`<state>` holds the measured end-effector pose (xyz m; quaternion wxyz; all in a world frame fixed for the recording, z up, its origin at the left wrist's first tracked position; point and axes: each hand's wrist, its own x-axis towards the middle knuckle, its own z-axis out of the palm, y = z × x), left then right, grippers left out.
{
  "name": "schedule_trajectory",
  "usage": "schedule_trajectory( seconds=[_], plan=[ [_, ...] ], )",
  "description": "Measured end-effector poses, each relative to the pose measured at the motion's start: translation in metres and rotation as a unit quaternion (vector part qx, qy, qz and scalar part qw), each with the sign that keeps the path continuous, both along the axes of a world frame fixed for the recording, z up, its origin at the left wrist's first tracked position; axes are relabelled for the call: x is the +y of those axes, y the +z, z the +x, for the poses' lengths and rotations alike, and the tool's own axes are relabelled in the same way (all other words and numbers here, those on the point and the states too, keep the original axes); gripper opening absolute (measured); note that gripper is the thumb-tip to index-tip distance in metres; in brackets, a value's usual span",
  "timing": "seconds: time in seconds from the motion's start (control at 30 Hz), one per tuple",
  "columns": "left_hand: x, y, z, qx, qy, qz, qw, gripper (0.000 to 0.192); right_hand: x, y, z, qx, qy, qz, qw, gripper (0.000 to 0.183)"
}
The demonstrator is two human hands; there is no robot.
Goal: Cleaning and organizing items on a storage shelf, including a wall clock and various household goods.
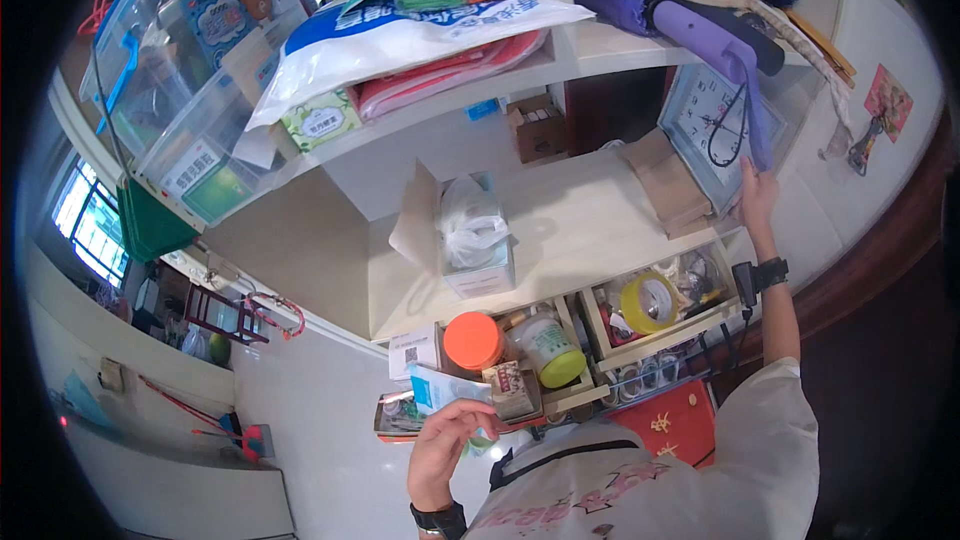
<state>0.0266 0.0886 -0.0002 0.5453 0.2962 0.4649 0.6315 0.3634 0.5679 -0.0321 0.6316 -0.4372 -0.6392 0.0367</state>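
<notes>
My right hand (757, 199) is at the lower edge of a square blue-framed clock (712, 124), beside the hanging strap of a rolled purple umbrella (694, 30); whether its fingers grip the frame is hard to see. The clock leans on the shelf's right side, next to a brown cardboard box (664, 180). My left hand (450, 439) is raised with bent fingers over a pulled-out drawer, near a white and blue packet (446, 390). That drawer holds an orange-lidded jar (474, 341), a jar with a yellow-green lid (555, 352) and a small box (514, 390).
A second open drawer (664, 330) holds a roll of yellow tape (649, 303). On the shelf board (585, 217) stands a box (480, 277) with a white plastic bag (472, 225). The upper shelf (450, 112) carries bags and a clear plastic bin (187, 120).
</notes>
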Motion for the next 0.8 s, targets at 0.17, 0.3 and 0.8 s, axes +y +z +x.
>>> schedule_trajectory(
  seconds=[0.17, 0.3, 0.8],
  plan=[
    [0.004, 0.003, 0.009, 0.023, -0.053, -0.019, 0.998, 0.026, 0.000, -0.006, 0.001, -0.051, 0.010, 0.016, 0.999, 0.037],
    [0.008, 0.001, 0.020, 0.057, -0.229, -0.041, 0.971, 0.026, 0.004, -0.011, 0.005, 0.022, 0.049, -0.040, 0.998, 0.037],
    [0.007, -0.035, 0.044, 0.277, -0.533, 0.135, 0.788, 0.022, 0.008, -0.012, 0.011, 0.036, -0.004, -0.132, 0.991, 0.049]
  ],
)
